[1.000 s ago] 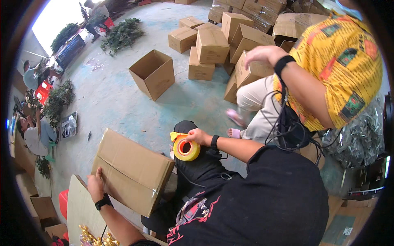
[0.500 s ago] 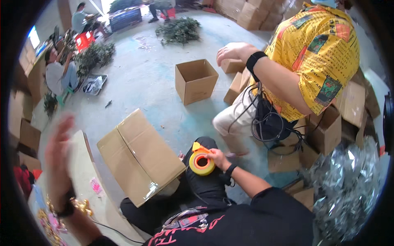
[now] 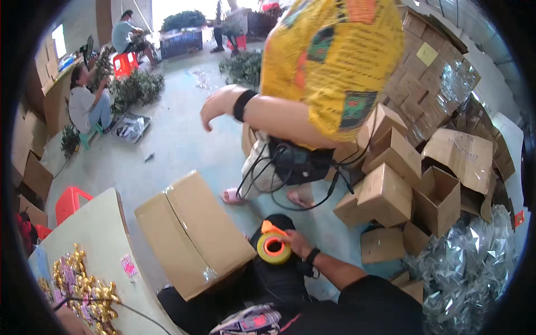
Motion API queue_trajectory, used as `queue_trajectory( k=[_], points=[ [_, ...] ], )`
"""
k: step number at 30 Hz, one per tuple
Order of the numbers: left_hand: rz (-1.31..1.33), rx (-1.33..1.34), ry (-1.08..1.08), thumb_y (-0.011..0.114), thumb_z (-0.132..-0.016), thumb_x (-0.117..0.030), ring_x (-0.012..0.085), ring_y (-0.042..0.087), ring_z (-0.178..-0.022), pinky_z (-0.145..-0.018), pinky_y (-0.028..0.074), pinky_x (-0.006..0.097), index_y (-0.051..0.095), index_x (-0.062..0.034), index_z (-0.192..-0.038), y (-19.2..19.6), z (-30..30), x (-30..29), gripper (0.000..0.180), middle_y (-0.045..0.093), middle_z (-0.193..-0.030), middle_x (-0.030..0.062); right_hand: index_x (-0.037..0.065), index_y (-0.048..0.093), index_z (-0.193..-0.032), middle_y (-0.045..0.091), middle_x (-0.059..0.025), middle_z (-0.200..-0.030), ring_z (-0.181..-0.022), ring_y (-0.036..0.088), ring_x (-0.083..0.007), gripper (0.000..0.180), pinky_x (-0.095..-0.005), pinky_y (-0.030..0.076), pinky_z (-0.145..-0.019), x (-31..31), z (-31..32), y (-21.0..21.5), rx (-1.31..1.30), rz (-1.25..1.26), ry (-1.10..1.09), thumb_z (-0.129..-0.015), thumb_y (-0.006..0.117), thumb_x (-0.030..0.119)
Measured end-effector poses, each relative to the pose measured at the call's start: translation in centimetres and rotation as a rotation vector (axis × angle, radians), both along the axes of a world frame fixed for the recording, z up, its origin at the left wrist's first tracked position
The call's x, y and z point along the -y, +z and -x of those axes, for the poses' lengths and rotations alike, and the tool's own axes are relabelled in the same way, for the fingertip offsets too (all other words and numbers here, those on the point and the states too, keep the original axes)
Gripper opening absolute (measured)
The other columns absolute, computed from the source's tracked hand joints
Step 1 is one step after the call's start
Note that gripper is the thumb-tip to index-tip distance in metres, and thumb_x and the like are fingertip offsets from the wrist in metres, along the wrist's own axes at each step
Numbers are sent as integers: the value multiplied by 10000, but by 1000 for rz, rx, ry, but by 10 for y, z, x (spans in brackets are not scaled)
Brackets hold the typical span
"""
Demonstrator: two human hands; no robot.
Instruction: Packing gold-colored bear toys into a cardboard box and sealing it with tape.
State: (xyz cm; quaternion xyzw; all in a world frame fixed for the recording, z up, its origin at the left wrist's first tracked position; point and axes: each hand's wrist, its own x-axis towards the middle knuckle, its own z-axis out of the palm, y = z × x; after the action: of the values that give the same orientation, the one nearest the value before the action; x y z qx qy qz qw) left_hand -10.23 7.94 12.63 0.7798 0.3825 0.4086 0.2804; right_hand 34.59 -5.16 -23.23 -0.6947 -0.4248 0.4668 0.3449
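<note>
My right hand (image 3: 297, 244) is closed around the orange tape dispenser (image 3: 270, 228), which carries a roll of yellowish tape. It rests over my dark-clothed leg. Beside it, a cardboard box (image 3: 192, 234) lies across my lap, tilted, with a seam down its top face and shiny clear tape at the near end of that seam. Of my left arm, only a bit of skin (image 3: 70, 321) shows at the lower left rim; the hand itself lies outside the picture.
At left stands a pale table (image 3: 106, 223) with gold ornaments (image 3: 89, 279) and a pink packet (image 3: 129, 265). A person in a yellow shirt (image 3: 335, 67) is close ahead, cords hanging at the waist. Cardboard boxes (image 3: 385, 195) and silvery film (image 3: 469, 268) fill the right. Other people sit among greenery farther off.
My left hand, raised over the table before, has dropped out of the picture. The person in yellow has shifted left across the view. My right hand still holds the tape dispenser.
</note>
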Motion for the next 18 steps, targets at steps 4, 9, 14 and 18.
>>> queue_trajectory(
  k=[4,9,14,18],
  points=[
    [-123,96,-25,611,-965,-482,305,574,-1231,-1055,438,424,508,-5,-1399,15,-8,-14,653,598,-1323,201,22,724,-993,717,-134,-869,-812,670,-238,461,-384,499,-752,16,-12,-24,4,18,-34,-873,741,467],
    [-249,170,-8,594,-965,-511,316,574,-1218,-1055,434,433,521,-1,-1372,35,10,-9,657,606,-1289,205,12,711,-987,686,-40,-844,-784,613,-127,389,-349,493,-695,13,-4,-23,10,48,30,-904,772,387],
    [-251,194,92,576,-964,-540,328,575,-1205,-1055,431,442,534,3,-1345,35,48,38,664,613,-1256,208,-13,692,-1044,693,-29,-957,-863,642,-123,226,-292,521,-788,22,-1,8,-333,99,-109,-886,695,149],
    [-241,206,197,562,-964,-563,337,576,-1194,-1054,428,449,544,6,-1323,40,60,80,673,620,-1228,210,1,690,-1010,696,-27,-921,-828,652,-131,196,-281,522,-769,15,-15,-15,-463,84,-147,-867,715,132]
  ],
)
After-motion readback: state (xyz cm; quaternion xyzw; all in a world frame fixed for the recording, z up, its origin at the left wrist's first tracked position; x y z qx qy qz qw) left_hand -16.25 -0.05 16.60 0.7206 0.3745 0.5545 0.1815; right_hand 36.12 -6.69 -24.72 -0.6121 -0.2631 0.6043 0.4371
